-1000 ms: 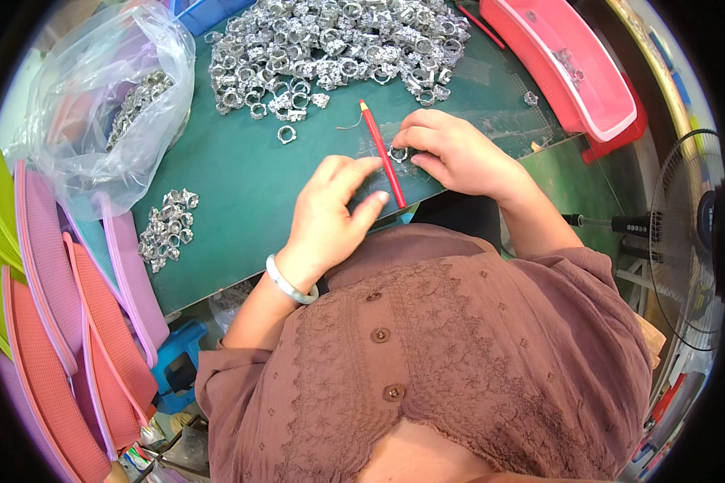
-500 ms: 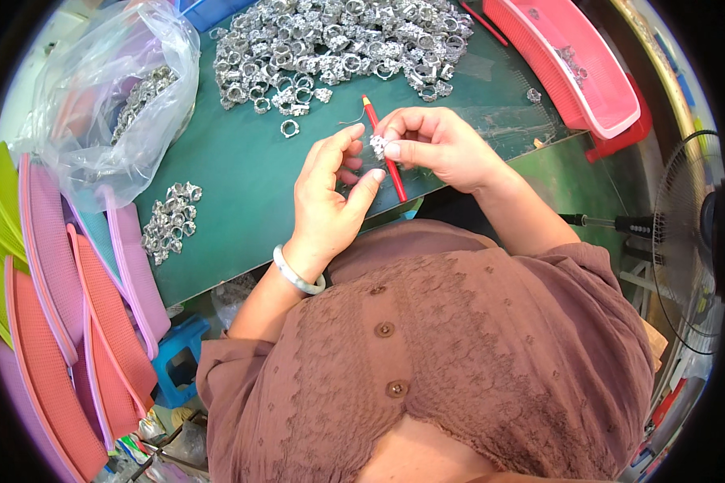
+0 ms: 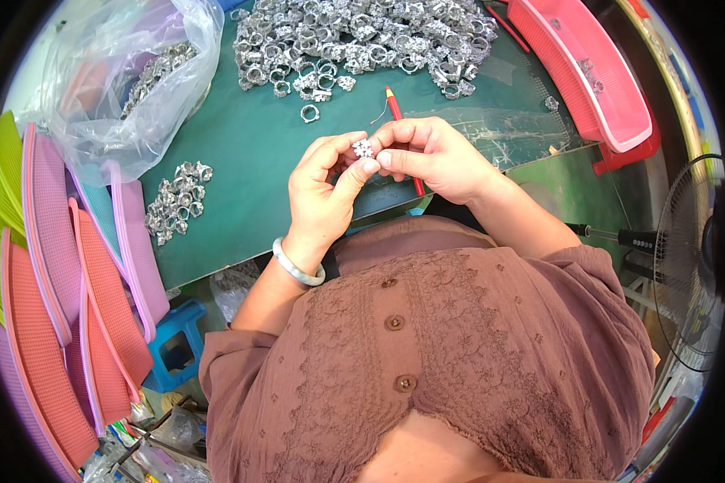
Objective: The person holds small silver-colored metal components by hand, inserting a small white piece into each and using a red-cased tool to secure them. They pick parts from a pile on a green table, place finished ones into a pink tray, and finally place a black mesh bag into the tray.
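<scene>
Both hands meet over the near edge of the green table. My left hand and my right hand pinch one small silver ring with a flower-shaped top between their fingertips. A pale bangle circles my left wrist. Under my right hand lies a red pencil, its lower part hidden. A big heap of silver rings covers the far side of the table, and a small pile of rings sits to the left.
A clear plastic bag with more rings lies at the far left. Pink and orange trays stand stacked at the left. A red tray sits at the right. A fan stands on the right, and a blue stool below.
Both hands lifted off the table surface and drew together, raising a ring between the fingertips. The pencil stayed on the table.
</scene>
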The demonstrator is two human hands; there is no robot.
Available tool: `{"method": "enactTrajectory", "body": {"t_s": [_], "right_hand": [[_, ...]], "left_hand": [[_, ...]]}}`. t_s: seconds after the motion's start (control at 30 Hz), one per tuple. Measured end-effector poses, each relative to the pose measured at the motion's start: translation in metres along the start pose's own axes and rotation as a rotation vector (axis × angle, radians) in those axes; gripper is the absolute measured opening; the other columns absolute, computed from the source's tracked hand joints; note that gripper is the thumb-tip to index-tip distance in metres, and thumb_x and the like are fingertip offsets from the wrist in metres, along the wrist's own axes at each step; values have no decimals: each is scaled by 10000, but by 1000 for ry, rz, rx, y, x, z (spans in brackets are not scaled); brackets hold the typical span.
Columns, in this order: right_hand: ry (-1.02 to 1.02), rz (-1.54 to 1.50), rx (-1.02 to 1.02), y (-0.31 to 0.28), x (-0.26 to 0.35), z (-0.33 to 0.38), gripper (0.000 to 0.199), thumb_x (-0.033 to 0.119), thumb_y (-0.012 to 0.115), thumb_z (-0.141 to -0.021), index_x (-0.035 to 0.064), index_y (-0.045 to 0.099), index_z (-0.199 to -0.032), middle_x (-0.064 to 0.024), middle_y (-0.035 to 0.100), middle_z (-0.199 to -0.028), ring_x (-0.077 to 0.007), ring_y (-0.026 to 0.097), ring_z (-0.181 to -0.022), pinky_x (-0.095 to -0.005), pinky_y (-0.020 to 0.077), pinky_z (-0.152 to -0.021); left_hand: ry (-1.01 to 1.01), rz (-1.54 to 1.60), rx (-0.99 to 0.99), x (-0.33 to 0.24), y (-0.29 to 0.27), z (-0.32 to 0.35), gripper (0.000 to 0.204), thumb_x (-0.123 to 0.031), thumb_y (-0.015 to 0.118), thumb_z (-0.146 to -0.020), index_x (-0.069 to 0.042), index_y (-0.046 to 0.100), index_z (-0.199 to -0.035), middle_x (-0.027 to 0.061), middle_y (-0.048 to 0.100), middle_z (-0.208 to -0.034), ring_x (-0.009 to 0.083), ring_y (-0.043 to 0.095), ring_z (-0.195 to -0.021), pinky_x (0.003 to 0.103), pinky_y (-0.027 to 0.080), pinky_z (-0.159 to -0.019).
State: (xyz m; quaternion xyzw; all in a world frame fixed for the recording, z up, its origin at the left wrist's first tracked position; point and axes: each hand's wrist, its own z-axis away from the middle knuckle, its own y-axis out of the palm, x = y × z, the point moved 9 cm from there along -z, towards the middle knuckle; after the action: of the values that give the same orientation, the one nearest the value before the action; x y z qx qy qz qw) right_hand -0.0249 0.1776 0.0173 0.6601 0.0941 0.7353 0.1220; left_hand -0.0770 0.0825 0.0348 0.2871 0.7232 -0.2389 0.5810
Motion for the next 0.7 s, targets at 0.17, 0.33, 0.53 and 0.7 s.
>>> {"method": "enactTrajectory", "body": {"t_s": [0.17, 0.33, 0.53, 0.7], "right_hand": [[23, 37, -11, 0, -2, 0, 116, 56, 558, -828, 8, 593, -928, -7, 588, -867, -61, 526, -779, -205, 434, -714], [-31, 34, -25, 0, 0, -1, 119, 34, 555, -823, -6, 594, -927, -19, 577, -891, -70, 531, -811, -210, 437, -737], [-101, 77, -26, 3, 5, -1, 121, 4, 550, -815, -26, 591, -925, -32, 560, -920, -84, 530, -836, -219, 439, -749], [-117, 100, -28, 4, 7, -1, 117, -3, 551, -811, -30, 592, -918, -32, 555, -916, -87, 529, -838, -221, 436, -753]], "left_hand": [[35, -5, -12, 1, -2, -1, 290, -15, 646, -749, 8, 578, -1030, 37, 527, -856, 89, 526, -733, 201, 445, -650], [27, -20, 13, 0, -2, 0, 297, 3, 631, -756, 9, 575, -1048, 26, 524, -879, 83, 513, -773, 193, 434, -689], [9, -19, 16, 0, -2, 1, 307, 16, 627, -755, 4, 574, -1057, 16, 518, -877, 79, 500, -777, 191, 428, -700], [42, -11, -5, 0, -4, 1, 312, 1, 653, -736, -3, 587, -1041, 20, 521, -839, 74, 511, -722, 189, 428, -633]]}}
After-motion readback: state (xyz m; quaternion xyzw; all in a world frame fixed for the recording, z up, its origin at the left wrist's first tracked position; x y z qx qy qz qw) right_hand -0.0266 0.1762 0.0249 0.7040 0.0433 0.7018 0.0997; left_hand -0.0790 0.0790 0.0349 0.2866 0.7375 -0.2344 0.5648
